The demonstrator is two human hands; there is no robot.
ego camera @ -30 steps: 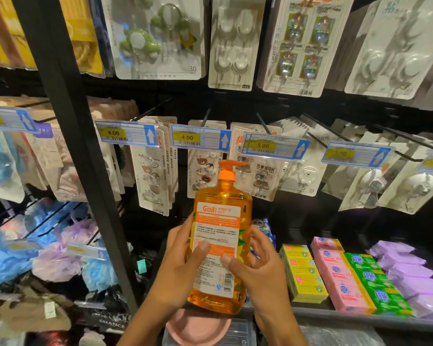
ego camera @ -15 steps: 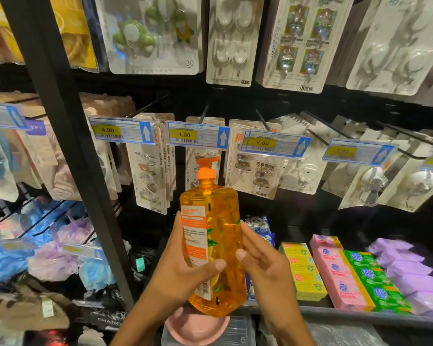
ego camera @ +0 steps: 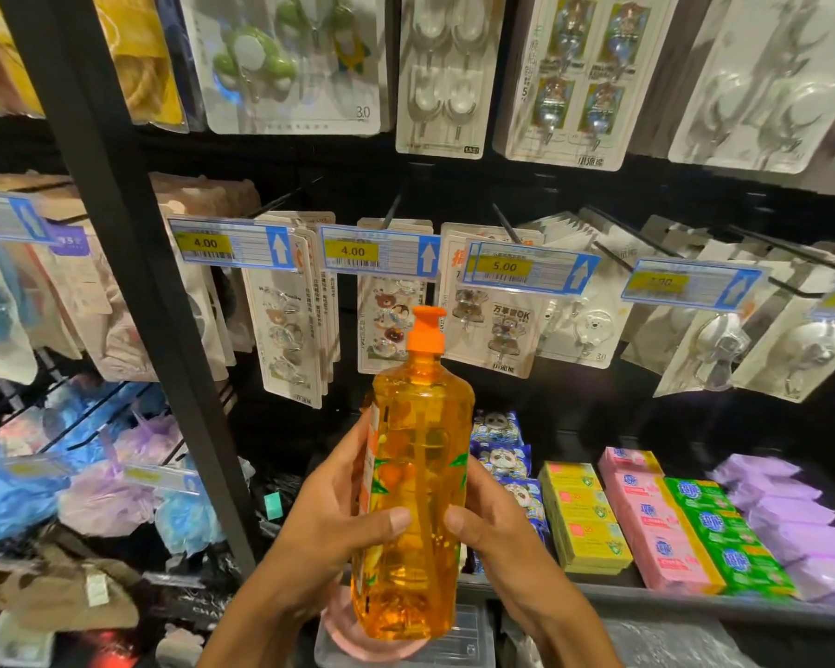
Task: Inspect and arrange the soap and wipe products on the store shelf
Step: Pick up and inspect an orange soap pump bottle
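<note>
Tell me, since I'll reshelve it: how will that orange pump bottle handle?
The orange pump bottle looks nearly full of liquid, so probably heavy. Its smooth clear plastic may be slippery; the left hand and right hand both grip it. Tall and narrow, it could tip when stood up.

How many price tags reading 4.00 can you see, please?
2. One 4.00 tag hangs just right of the black upright; the other above-left of the soap bottle. Edge tags are unreadable.

Light: bright up top; black back wall [ego camera: 574, 407] dark.
Glow: light shines through the clear orange plastic soap bottle [ego camera: 420, 474].
Glare: white on clear plastic hook packs [ego camera: 767, 79].
Edges: blurry, bent.
</note>
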